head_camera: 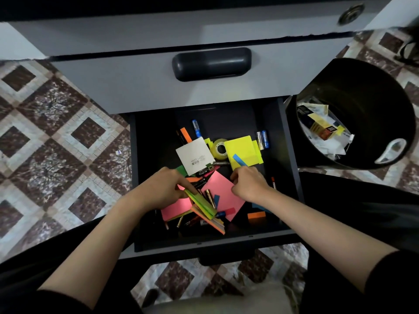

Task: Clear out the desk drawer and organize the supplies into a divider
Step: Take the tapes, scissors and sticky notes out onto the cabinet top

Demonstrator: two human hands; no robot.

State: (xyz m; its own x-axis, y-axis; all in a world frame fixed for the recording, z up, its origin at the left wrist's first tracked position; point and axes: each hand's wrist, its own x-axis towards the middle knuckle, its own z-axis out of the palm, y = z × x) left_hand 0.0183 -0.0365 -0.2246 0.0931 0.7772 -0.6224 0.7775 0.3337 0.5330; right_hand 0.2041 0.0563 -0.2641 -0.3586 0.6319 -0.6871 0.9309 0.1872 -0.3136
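Note:
The bottom drawer [292,177] is pulled open, dark inside and littered with supplies. My left hand [163,189] grips a stack of green and orange sticky notes [204,206], tilted on edge. My right hand [249,183] has its fingers curled at the corner of a pink sticky pad [223,191]; whether it pinches the pad I cannot tell. Further back lie a yellow sticky pad [242,149], a roll of clear tape [218,148], a white card [195,155], several batteries [263,139] and a blue marker [196,128]. Another pink pad [175,209] lies under my left hand.
A black waste bin [381,105] holding crumpled paper and a small box stands right of the drawer. The shut upper drawer with its dark handle [212,64] overhangs the back. Patterned tile floor [56,143] lies to the left. Orange strips [256,215] and loose pens lie near the drawer's front.

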